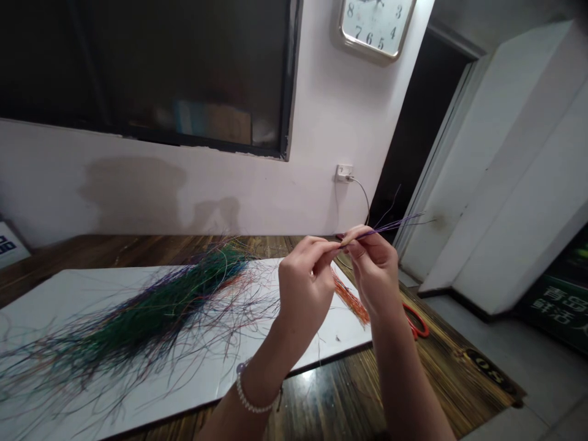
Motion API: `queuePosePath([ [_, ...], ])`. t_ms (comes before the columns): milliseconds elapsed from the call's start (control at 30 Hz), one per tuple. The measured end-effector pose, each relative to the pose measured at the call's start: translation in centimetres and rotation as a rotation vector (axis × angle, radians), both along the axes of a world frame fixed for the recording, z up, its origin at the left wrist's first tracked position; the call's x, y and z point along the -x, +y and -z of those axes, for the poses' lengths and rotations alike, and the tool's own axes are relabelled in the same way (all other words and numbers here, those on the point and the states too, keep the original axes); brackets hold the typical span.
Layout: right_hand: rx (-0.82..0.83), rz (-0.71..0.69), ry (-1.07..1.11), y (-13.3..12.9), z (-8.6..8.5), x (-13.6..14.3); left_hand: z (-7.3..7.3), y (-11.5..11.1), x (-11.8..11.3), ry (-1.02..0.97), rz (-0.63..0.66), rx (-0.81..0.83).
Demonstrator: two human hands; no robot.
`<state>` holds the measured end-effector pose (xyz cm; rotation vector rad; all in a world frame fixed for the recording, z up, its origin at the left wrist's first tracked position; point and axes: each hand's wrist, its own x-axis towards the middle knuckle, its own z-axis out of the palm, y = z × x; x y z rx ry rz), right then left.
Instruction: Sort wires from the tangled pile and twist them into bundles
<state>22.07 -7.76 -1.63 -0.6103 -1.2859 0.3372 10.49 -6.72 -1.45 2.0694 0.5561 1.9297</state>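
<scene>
Both hands are raised over the right part of a white board, close together. My left hand (309, 269) pinches one end of a thin bunch of purple wires (390, 226). My right hand (373, 263) pinches the same bunch just beside it, and the loose ends fan out to the right past its fingers. Fingers hide the middle of the bunch. Behind and below my right hand lies a small bundle of orange wires (350, 299). To the left, a large tangled heap of green, blue and purple wires (169, 306) spreads across the board.
The white board (257, 349) rests on a dark wooden table (340, 392). Red-handled scissors (417, 321) lie right of my right forearm. A wall socket (344, 173) with a plugged-in cable is behind. A clock (377, 24) hangs above; a doorway (422, 110) stands at right.
</scene>
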Motion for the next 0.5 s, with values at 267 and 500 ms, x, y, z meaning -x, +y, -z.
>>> queuePosePath([
  [267,-0.026,-0.038,-0.104,-0.9,-0.7,-0.2,-1.7,-0.9,1.1,0.023,0.237,0.4],
  [500,-0.012,-0.206,-0.065,-0.8,-0.6,-0.1,-1.7,-0.1,1.7,0.036,0.469,0.575],
])
